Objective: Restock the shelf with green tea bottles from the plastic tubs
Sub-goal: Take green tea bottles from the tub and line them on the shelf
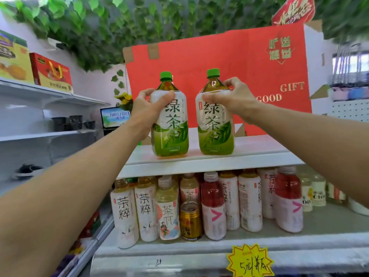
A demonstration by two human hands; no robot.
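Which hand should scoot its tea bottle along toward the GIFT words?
The right hand, probably. It holds the right green tea bottle, the one nearer the GIFT lettering on the red box, with bare shelf beside it. The left hand holds the left bottle, which that one would block.

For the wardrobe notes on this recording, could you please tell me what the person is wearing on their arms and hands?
The left forearm and right forearm are bare to the frame edges, no sleeve in view. The left hand and right hand wear no gloves, and no watch, bracelet or ring shows.
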